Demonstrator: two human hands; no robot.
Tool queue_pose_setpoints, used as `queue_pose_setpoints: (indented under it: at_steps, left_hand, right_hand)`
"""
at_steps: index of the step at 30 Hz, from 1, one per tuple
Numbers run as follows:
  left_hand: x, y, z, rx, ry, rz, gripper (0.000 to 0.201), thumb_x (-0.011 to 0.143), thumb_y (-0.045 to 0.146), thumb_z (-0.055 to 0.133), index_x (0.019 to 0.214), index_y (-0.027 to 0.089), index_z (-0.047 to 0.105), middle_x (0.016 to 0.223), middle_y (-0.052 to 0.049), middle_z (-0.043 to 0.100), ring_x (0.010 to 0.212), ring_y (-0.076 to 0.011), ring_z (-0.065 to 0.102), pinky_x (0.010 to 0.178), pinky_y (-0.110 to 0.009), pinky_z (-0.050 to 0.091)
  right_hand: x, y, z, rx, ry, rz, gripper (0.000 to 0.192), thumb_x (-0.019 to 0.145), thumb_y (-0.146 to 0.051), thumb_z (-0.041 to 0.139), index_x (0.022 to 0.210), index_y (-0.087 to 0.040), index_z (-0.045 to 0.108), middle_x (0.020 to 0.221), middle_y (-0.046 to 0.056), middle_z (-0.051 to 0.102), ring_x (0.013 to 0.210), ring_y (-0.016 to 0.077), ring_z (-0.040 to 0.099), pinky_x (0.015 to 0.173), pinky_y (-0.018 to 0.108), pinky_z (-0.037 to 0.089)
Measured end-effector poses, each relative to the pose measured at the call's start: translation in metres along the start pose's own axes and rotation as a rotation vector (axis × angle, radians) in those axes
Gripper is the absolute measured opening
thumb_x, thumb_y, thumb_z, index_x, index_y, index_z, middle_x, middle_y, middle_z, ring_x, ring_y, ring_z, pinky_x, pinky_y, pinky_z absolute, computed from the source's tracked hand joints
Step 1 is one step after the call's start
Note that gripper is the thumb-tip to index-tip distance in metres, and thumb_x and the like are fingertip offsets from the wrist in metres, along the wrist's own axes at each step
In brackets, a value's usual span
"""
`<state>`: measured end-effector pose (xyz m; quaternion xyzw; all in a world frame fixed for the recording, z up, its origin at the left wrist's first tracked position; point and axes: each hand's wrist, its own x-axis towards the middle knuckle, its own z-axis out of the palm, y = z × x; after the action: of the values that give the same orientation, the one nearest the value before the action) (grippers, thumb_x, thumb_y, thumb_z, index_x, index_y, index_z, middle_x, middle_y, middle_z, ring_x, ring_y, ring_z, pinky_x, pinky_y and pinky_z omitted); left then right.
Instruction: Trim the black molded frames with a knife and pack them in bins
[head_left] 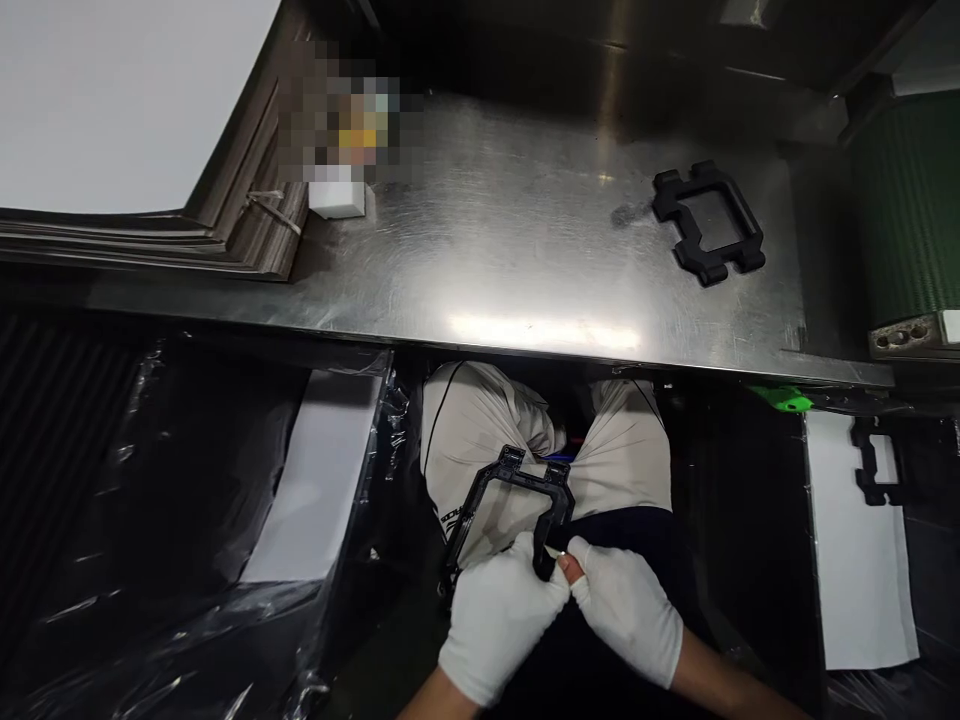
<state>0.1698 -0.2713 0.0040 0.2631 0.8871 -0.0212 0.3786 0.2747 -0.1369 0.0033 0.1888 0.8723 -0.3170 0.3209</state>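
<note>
Low centre of frame: left hand (501, 618) and right hand (628, 622), both in white cloth gloves, pressed together and pinched on the near edge of a black plastic rectangular frame part (517, 500). The part is held over the lap, tilted, its far end up toward the table edge. One bare fingertip shows through the right glove.

Step in hand, as judged: close handling or checking of the part's near edge, below bench level. Any lift onto the bench would need the part raised past the front lip.

Edges and room: brushed steel worktable (525, 270) spans mid-frame; its front lip runs just above the knees. A second black frame piece (709, 222) lies upper right, well apart. Stacked flat sheets (150, 230) crowd upper left; a white block (337, 198) sits beside them. Green belt (907, 200) at far right edge. Black film-lined bin (187, 520) lower left, white sheet (862, 540) lower right.
</note>
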Motion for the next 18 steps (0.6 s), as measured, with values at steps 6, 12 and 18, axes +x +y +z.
queue_pose_setpoints:
  at_steps: [6, 12, 18]
  left_hand:
    - [0.002, 0.002, -0.005, 0.031, -0.06, -0.007, 0.049, 0.104, 0.062, 0.048, 0.101, 0.02, 0.072, 0.086, -0.013, 0.083, 0.088, -0.038, 0.083, 0.073, -0.041, 0.053]
    - [0.004, 0.007, -0.011, 0.009, -0.043, -0.032, 0.044, 0.105, 0.057, 0.049, 0.104, 0.019, 0.072, 0.088, -0.012, 0.083, 0.09, -0.0376, 0.083, 0.075, -0.042, 0.053]
    - [0.006, 0.001, -0.019, -0.013, -0.019, -0.056, 0.038, 0.104, 0.053, 0.053, 0.101, 0.019, 0.071, 0.087, -0.011, 0.083, 0.09, -0.0365, 0.083, 0.077, -0.041, 0.054]
  right_hand:
    - [0.001, 0.003, 0.012, 0.042, 0.059, 0.004, 0.032, 0.118, -0.038, 0.04, 0.102, -0.024, 0.064, 0.087, 0.002, 0.081, 0.071, 0.0204, 0.077, 0.058, 0.034, 0.023]
    - [0.0, 0.008, 0.008, 0.35, 0.159, 0.019, 0.043, 0.119, -0.047, 0.029, 0.094, -0.024, 0.055, 0.08, 0.001, 0.072, 0.066, 0.0177, 0.067, 0.059, 0.03, 0.032]
    - [0.003, 0.034, -0.013, 0.73, 0.441, 0.178, 0.047, 0.114, -0.064, 0.032, 0.091, -0.027, 0.048, 0.08, -0.001, 0.057, 0.069, 0.0182, 0.055, 0.065, 0.03, 0.046]
